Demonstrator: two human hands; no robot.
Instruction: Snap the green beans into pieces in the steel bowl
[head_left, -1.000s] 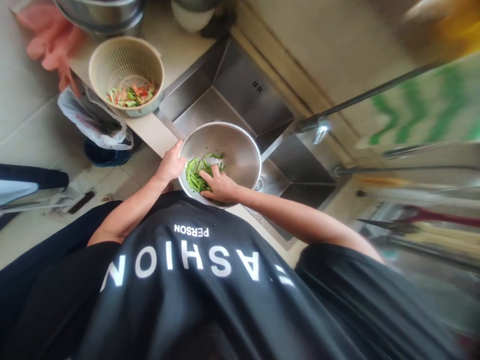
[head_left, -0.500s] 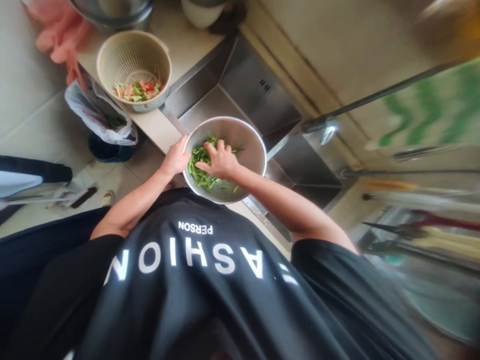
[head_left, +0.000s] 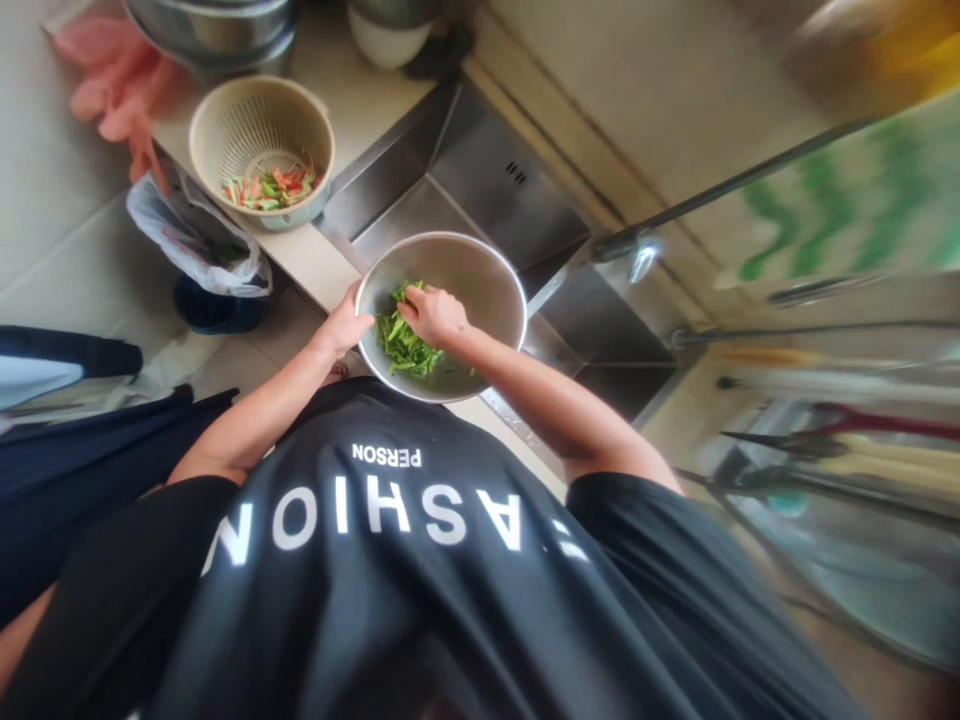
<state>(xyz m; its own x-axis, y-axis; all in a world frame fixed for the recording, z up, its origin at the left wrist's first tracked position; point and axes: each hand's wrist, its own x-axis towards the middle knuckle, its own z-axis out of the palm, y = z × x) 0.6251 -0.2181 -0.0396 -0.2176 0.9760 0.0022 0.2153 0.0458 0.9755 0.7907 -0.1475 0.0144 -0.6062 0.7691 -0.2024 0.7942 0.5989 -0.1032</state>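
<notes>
A round metal bowl (head_left: 491, 290) is tilted toward me at the near edge of the sink. My left hand (head_left: 345, 324) grips its left rim, thumb on the inside and fingers out of sight behind the wall. Inside the bowl lie cut green vegetables (head_left: 405, 345), heaped on the left side. My right hand (head_left: 435, 316) is in the bowl, its fingers curled closed around some of the green pieces at the top of the heap.
A steel double sink (head_left: 510, 170) with a faucet (head_left: 637, 250) lies beyond the bowl. On the counter to the left stands a beige colander (head_left: 259, 120) with red and green scraps. Below it hangs a white plastic bag (head_left: 191, 240) over a dark blue bin (head_left: 217, 305). Blurred utensils (head_left: 847, 430) are at right.
My right hand has gone from spread fingers over the greens to fingers closed on some of them. My left hand stays on the rim. The whole view has shifted slightly.
</notes>
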